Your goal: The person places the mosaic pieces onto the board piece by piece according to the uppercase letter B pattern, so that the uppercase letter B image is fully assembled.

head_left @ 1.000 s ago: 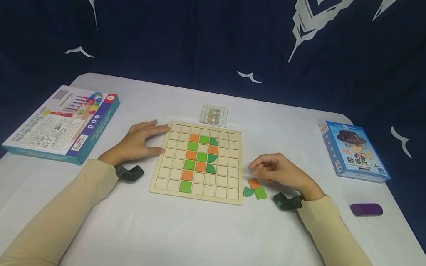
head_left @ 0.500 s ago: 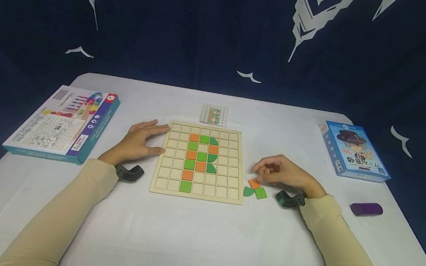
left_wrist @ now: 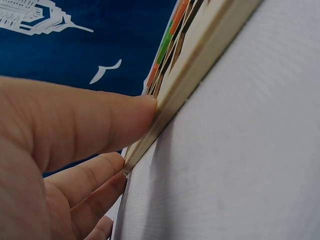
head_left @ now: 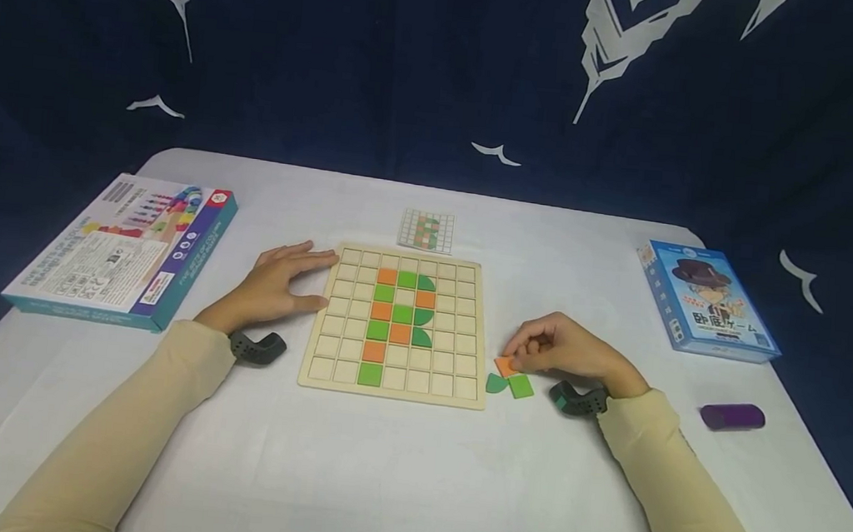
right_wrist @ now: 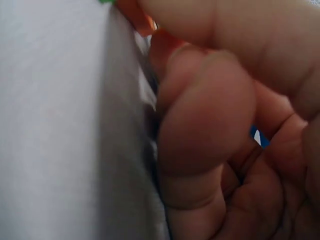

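Observation:
My left hand touches the left edge of a wooden grid board with thumb and fingertips, the fingers fairly straight. In the left wrist view the thumb lies against the board's side. Orange and light green square tiles and dark green rounded tiles fill several cells in the board's middle. To the right of the board, my right hand pinches an orange square tile between thumb and finger, its other fingers curled. Close by lie a light green square tile and a dark green rounded tile.
A small card with a coloured grid pattern lies behind the board. At the left is a large flat box; a blue box and a purple cylinder are at the right. A dark curtain hangs behind the white table.
My right hand has come down onto the orange tile, its thumb and finger now at the tile. The left hand keeps its place at the board's edge.

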